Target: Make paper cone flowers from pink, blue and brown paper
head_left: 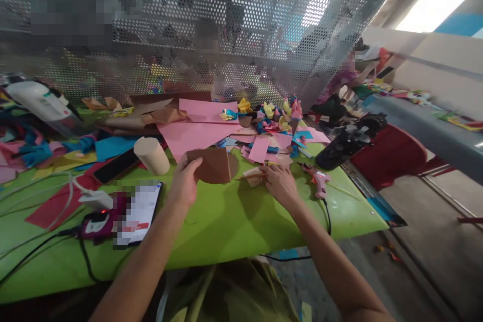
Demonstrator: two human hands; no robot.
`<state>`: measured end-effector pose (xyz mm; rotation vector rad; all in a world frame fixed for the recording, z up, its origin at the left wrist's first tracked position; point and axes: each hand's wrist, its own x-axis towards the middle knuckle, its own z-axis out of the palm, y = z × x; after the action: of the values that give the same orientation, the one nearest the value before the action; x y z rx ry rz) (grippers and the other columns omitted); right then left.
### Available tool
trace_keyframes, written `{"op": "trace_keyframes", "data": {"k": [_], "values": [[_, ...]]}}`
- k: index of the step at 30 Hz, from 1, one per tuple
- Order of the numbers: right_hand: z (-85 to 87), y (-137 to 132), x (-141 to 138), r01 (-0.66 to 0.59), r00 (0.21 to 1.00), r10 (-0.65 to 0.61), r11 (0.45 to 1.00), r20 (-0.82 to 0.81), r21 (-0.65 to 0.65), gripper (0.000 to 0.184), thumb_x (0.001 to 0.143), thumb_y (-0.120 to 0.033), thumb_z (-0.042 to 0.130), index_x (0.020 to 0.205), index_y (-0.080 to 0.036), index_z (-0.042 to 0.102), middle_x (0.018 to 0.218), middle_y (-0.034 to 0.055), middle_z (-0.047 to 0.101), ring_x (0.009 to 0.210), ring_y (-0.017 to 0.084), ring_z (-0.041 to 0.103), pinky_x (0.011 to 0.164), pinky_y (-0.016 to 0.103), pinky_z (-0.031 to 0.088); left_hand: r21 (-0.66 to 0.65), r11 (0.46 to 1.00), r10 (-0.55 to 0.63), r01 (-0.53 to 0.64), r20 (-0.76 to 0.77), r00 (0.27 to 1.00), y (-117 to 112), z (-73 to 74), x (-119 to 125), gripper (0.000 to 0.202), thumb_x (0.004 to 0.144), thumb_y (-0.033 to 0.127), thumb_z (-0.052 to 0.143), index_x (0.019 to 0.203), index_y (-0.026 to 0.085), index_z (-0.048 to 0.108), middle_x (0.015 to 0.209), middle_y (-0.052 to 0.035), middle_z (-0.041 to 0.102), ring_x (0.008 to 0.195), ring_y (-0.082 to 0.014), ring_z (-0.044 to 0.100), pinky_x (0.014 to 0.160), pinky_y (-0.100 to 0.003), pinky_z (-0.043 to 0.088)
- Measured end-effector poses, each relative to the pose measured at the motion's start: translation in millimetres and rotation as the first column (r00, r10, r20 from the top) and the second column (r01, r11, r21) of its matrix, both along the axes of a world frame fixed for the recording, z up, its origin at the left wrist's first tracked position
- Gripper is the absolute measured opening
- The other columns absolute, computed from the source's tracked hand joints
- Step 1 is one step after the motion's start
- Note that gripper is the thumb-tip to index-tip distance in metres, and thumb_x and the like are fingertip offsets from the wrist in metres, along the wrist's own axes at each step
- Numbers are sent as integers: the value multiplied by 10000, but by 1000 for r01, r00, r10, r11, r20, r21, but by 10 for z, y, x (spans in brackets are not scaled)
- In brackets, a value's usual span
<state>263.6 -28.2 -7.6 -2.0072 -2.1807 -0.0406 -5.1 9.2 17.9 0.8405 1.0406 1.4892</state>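
Cardboard piece of brown colour with a curved lower edge point(212, 167) is gripped in the left hand point(185, 181), the thumb lying upon its face. To the right of it, small pale beige flat piece point(253, 177) lies on the bright green table point(226, 236), just at the left side of the right fingertips. Its long axis runs about left to right, and the right hand point(279, 183) is clearly the nearer one. The right fingers are bent down and touch this piece; whether they pinch it, I cannot tell.

On the far side of the right fingers, loose pink paper strip point(259, 148) lies among other scraps, so this side is crowded. On the right, pink glue gun with black cord point(320, 183) lies near the right hand, without touching it. On the left, beige paper-like cylinder point(151, 156) stands tilted beyond the left hand. Between the two hands, nothing blocks the near side.
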Motion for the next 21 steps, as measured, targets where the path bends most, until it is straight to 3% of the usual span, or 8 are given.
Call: {"op": "trace_keyframes", "data": {"k": [4,8,11,14,16,18,21], "values": [[0,66,-164,-4,997,6,999,71,-38,250,935,-191,537,1087,-193,735,1102,152,715,1066,314,624,894,427,416,-45,996,-73,73,-5,997,70,-76,111,317,615,283,725,915,214,648,869,1,733,848,-190,670,688,-270,487],[8,140,-227,34,997,-31,999,68,-35,216,952,-220,527,1022,-183,728,1059,133,727,987,277,658,828,380,416,-99,992,-72,72,2,997,105,-193,110,317,586,280,733,882,215,642,834,9,732,820,-182,668,689,-266,470],[47,191,-221,71,995,-68,996,73,-44,232,967,-226,501,1055,-180,711,1043,129,730,939,268,663,811,369,417,-107,994,-14,15,13,1000,158,-262,34,308,553,279,728,839,220,633,804,9,728,845,-203,679,718,-282,481],[84,179,-233,85,993,-83,996,80,-27,323,973,-246,496,1251,-170,642,1157,171,699,1028,315,632,853,404,417,-66,997,48,-46,28,998,206,-286,-62,271,556,278,725,796,230,610,824,8,731,906,-216,680,752,-287,496],[65,101,-261,11,998,-13,999,54,37,429,981,-292,504,1390,-173,554,1282,193,653,1136,352,589,919,449,414,-11,996,86,-86,31,996,221,-275,-122,262,576,272,726,806,236,607,858,6,734,972,-221,673,801,-292,502],[-14,-33,-313,-152,988,153,986,-6,67,476,998,-341,491,1450,-195,506,1376,178,616,1238,353,550,1016,488,395,37,991,126,-128,53,991,223,-246,-168,267,592,265,721,838,243,621,885,5,737,1018,-226,667,835,-300,507],[-220,-302,-471,-389,917,384,921,-103,-27,572,998,-428,500,1524,-220,419,1545,134,497,1430,315,429,1161,509,320,83,986,140,-146,75,987,214,-195,-193,250,611,258,702,852,244,638,915,-2,740,1056,-236,661,876,-319,514]]}}
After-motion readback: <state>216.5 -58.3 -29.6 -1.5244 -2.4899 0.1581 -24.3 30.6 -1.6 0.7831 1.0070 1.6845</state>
